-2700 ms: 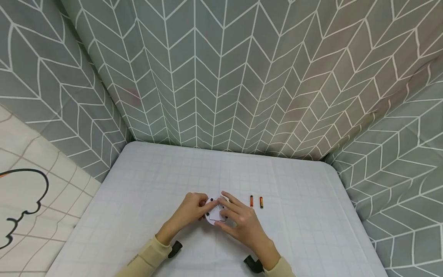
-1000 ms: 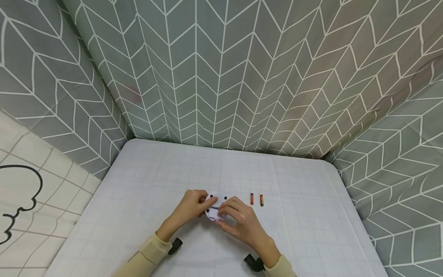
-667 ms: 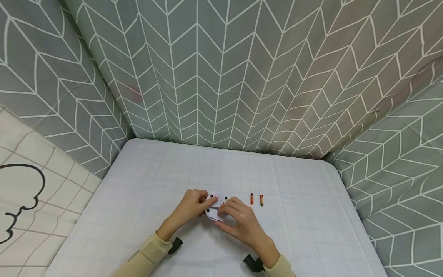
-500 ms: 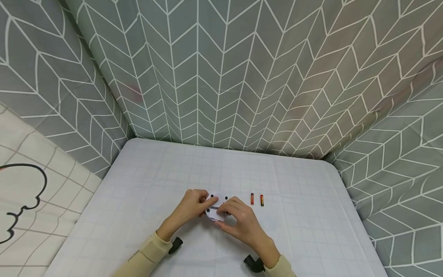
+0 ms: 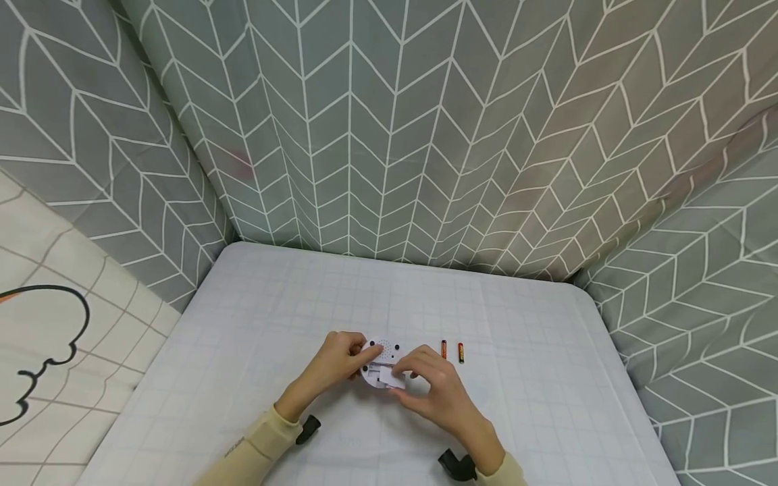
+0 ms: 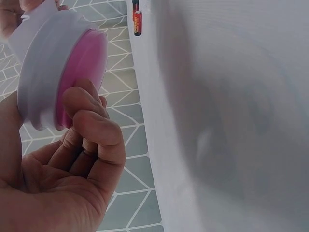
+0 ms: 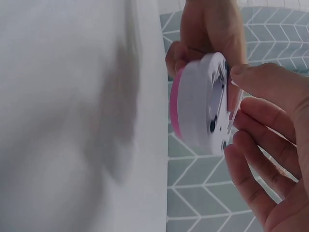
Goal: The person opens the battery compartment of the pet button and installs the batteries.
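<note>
My left hand (image 5: 336, 364) grips a round white device (image 5: 389, 350) by its left edge, thumb on the back and curled fingers against the pink front (image 6: 91, 55). The back carries small black feet and a patch of dotted holes. Between thumb and fingers my right hand (image 5: 442, 389) pinches a thin white battery cover (image 5: 396, 380), shifted right and partly off the device. Part of the battery compartment (image 5: 373, 372) lies uncovered. In the right wrist view the cover (image 7: 236, 107) stands slightly apart from the back of the device (image 7: 195, 104).
Two small red batteries, a left one (image 5: 444, 349) and a right one (image 5: 460, 352), lie on the white table (image 5: 292, 290) to the right of the device. Grey patterned curtains (image 5: 377, 135) stand behind the table and at its sides.
My right hand first lay across the cover, then pinched it and slid it down; now it has drawn it to the right, baring part of the compartment. The left hand keeps its hold.
</note>
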### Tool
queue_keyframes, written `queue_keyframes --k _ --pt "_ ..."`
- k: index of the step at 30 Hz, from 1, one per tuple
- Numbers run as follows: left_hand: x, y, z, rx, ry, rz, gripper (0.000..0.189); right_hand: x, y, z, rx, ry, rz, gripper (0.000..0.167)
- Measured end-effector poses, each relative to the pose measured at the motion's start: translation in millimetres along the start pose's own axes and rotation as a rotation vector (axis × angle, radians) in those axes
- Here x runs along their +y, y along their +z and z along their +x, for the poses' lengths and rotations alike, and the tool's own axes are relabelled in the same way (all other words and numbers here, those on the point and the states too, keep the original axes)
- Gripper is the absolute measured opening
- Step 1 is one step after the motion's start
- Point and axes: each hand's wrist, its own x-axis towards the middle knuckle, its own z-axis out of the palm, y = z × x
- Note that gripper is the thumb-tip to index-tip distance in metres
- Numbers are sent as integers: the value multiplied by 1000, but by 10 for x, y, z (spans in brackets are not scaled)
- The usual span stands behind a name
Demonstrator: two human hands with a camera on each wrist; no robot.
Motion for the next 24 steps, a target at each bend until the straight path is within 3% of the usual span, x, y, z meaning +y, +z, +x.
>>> queue_keyframes --k 17,24 --pt "-21 24 6 20 -17 5 36 191 -300 -304 -88 128 -99 35" --pt "-6 27 11 10 -37 10 35 267 -351 -452 -146 216 -180 31"
